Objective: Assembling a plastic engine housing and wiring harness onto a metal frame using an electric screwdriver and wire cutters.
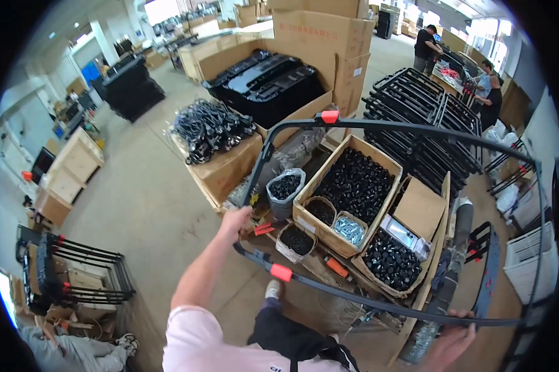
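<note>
A large black tubular frame (403, 127) with rounded corners and red clips spans the view above the work table. My left hand (236, 223) is closed around its left side, near the lower left corner. Down at the right, my right hand (452, 345) grips the frame's near bar, its fingers over the bar and part of the palm below. One red clip (281, 272) sits on the near bar and another red clip (330, 116) on the far bar. Under the frame, a carton of black plastic parts (361, 180) also holds a small box of silver screws (349, 230).
Beside the carton are a box of black caps (391, 263), a bag of black parts (285, 187) and an orange-handled tool (336, 266). Cable bundles (211, 130), black panels (270, 77) and stacked black frames (416, 111) stand beyond. Several people work nearby, one person (425, 46) at the far right.
</note>
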The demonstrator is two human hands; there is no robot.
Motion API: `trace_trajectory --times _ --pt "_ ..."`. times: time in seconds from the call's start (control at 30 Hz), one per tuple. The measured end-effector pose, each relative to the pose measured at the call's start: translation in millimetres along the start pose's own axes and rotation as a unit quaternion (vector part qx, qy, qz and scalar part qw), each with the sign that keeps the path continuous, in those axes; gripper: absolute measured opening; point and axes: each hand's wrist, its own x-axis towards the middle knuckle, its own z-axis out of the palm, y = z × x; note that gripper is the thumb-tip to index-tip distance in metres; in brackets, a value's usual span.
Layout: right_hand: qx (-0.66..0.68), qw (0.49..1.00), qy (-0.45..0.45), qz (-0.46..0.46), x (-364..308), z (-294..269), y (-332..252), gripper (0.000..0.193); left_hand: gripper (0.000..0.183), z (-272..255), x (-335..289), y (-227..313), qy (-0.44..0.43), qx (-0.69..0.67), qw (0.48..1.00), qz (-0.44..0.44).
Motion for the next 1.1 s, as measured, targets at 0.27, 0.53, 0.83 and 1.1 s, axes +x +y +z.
trace_trajectory --times 0.27,0.53,0.83,1.1 --pt "-0.036 0.989 0.136 0.04 -34.3 130.2 50.3 0.036 0.022 -7.7 159.0 48.5 -0.081 0.102 0.991 -0.042" --pt "-0.019 0.953 0.256 0.162 -61.3 110.1 130.9 0.032 0.039 -9.3 203.0 44.1 -0.026 0.363 0.931 -0.002" --pt "0.017 0.915 0.336 0.223 -84.8 82.4 196.8 0.027 0.044 9.4 204.8 44.7 -0.026 0.488 0.857 0.165" --pt "0.11 0.891 0.356 0.259 -78.3 53.6 260.3 0.033 0.048 -27.4 246.1 3.9 0.047 0.539 0.766 0.348"
